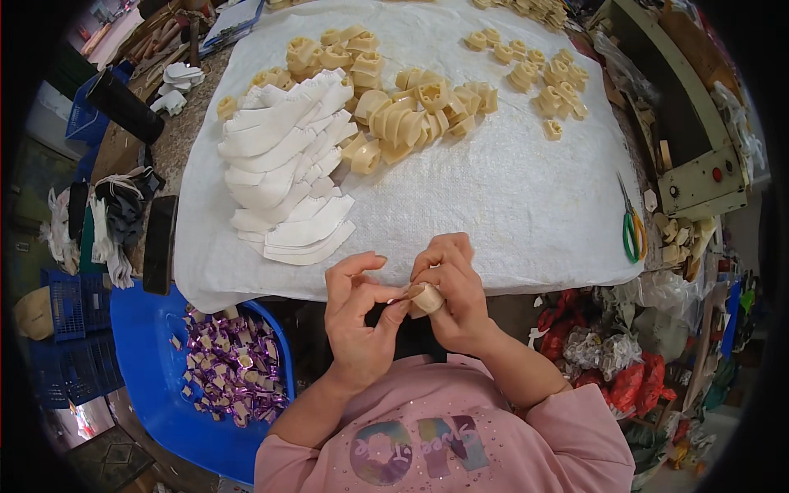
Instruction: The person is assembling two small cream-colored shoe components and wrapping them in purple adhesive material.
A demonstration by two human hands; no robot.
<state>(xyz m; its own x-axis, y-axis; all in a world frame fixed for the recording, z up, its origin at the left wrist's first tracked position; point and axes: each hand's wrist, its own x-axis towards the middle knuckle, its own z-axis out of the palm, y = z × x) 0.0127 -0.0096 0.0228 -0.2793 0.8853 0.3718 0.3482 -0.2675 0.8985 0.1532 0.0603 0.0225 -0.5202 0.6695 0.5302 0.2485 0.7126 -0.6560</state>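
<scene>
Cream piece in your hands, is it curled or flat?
Curled: the cream piece bends round, its curved wall and rim showing. The right hand holds it; the left hand is at its edge.

Large multicoloured letters (382, 453) with smaller script across the pink shirt (534, 435)

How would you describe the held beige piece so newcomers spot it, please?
Start at the white sheet and come to its near edge. There the right hand holds a small, curved beige piece, the left hand at its rim. Unlike the beige pieces on the sheet, it is held in fingers.
</scene>
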